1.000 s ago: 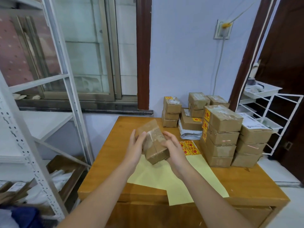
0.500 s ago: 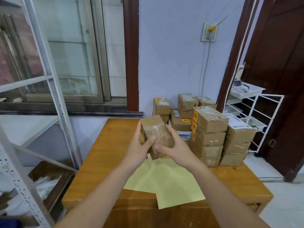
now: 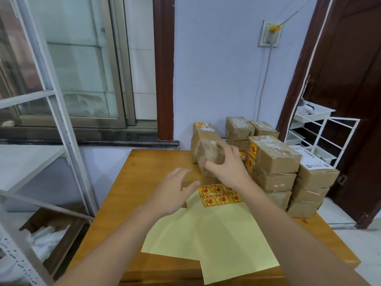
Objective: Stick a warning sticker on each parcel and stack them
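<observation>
Gripping a tilted parcel, long axis receding, the right hand.

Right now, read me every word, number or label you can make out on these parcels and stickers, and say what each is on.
Warning stickers on the yellow backing sheet: red print, too small to read.
Sticker on the top parcel of the stack: red symbol, text unreadable.
White shipping label: print too blurred.
Rear parcel: handwritten marks, not legible.
</observation>
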{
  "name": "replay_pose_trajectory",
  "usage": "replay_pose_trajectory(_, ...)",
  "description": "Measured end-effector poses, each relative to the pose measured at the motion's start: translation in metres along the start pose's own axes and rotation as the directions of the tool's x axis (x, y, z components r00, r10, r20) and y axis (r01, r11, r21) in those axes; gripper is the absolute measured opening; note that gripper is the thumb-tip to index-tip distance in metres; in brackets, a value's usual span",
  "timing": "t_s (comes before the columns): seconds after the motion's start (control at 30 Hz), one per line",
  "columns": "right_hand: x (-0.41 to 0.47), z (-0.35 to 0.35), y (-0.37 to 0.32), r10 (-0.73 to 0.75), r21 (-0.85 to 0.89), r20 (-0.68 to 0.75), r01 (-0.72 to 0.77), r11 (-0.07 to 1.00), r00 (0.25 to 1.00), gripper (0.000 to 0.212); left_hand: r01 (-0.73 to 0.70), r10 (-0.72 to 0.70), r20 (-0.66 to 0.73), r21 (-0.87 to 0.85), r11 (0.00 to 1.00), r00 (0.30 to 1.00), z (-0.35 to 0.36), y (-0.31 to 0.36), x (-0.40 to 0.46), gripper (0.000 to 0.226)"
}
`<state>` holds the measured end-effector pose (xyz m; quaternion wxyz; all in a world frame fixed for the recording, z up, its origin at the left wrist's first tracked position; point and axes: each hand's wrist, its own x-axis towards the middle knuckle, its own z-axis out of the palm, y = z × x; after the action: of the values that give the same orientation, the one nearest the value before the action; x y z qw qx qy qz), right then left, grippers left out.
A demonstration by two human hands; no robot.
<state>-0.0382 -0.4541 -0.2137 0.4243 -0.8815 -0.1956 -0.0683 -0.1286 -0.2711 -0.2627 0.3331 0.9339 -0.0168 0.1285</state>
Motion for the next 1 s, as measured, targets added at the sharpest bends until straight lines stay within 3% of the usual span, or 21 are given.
replay_pose_trajectory(0.1,0.041,0.002,-0.007,-0.007,-0.066,-0.051,0.004,0.998,0.999,0.086,-0.001,-0.012,0.040,0.311,0.950,0.999,0.000,-0.031,0.009,0.066)
replay_pose_trajectory(0.23,0.101,0.009,-0.015,0.040,-0.147,-0.083,-0.052,0.988,0.996,0.084,0.040,-0.076,0.063,0.440,0.897,0.995,0.013,-0.063,0.013,0.070)
replay_pose_trajectory(0.53,0.193,0.021,-0.013,0.143,-0.204,-0.074,-0.155,0.966,0.987,0.082,0.080,-0.108,0.053,0.382,0.921,0.993,0.036,-0.096,0.012,0.068)
replay_pose_trajectory(1.0,0.238,0.044,0.002,0.115,-0.376,-0.081,-0.138,0.917,0.990,0.074,0.089,-0.102,0.023,0.325,0.942,0.995,0.040,-0.100,0.019,0.063)
